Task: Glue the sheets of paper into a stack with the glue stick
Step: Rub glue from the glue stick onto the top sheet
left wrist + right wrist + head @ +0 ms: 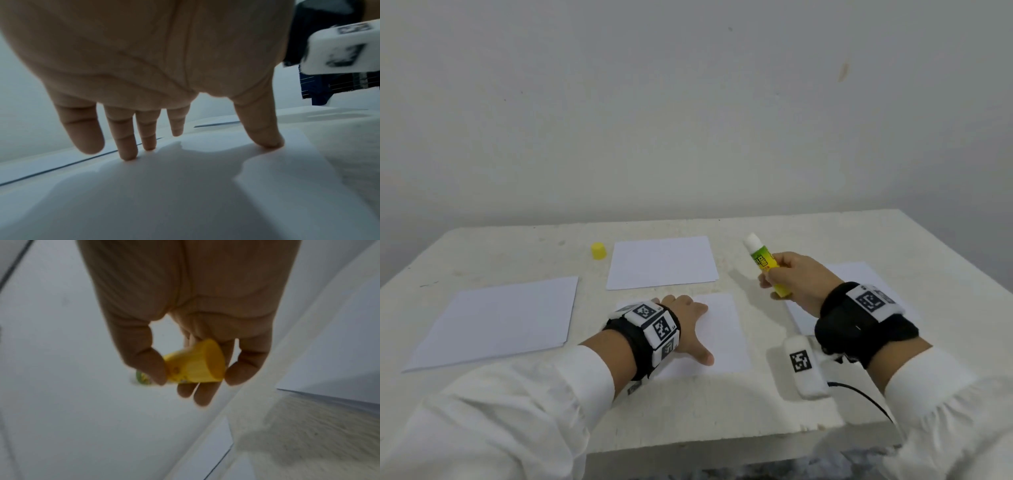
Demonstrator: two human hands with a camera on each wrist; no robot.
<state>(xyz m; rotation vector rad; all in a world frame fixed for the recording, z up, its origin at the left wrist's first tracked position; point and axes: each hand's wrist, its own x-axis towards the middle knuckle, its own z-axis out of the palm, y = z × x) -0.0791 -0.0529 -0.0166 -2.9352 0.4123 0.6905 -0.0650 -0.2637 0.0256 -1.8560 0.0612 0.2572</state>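
Right hand (796,279) grips the uncapped glue stick (765,263); left hand (690,325) lies flat, fingers spread, on the near sheet (726,329). Sheets lie unstacked; gluing seems barely begun.

A bare recording room — plain white wall (688,102) behind a rough white table (524,246).

Soft, even light fills the head view; the pale wall (688,102) and worktop (517,246) read bright, without glare, and shadows under the arms are faint. Straight edges bow slightly towards the corners. In the left wrist view the left hand (154,65) looms large and dim, casting a broad grey shadow over the near sheet (185,194). The right wrist view is soft and smeared: the right hand (195,313) is backlit and dark, and the glue stick (195,365) is blurred.
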